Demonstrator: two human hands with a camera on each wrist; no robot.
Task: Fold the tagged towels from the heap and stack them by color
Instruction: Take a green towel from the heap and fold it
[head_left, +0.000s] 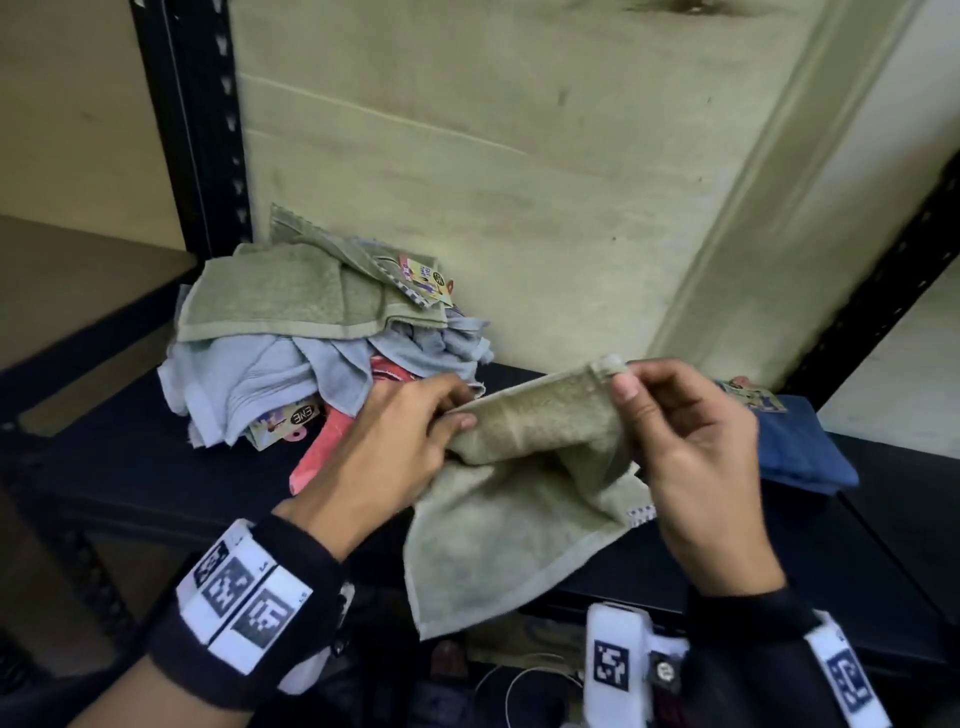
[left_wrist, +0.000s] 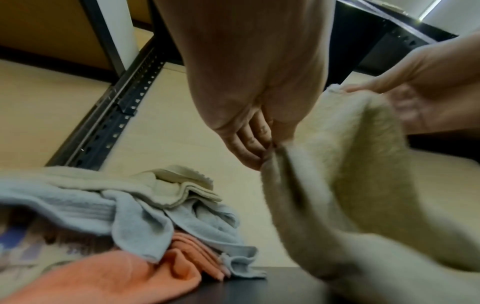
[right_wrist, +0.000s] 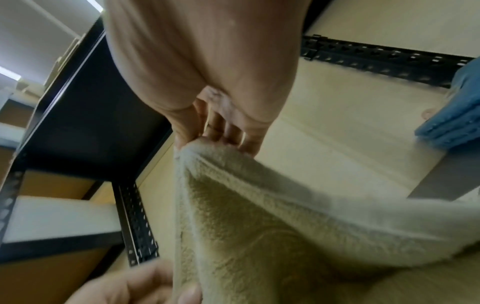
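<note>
Both hands hold an olive-green towel up over the dark shelf. My left hand pinches its left upper edge; the left wrist view shows the fingers closed on the towel. My right hand pinches the right upper corner between thumb and fingers, as the right wrist view shows with the fingers on the towel. The cloth sags between the hands and hangs down in front. The heap of green, grey-blue and coral towels with paper tags lies at the back left.
A folded blue towel with a tag lies on the shelf at the right. Black perforated uprights stand at the back left and right, with a pale wall behind. Cables and a white device sit below the shelf front.
</note>
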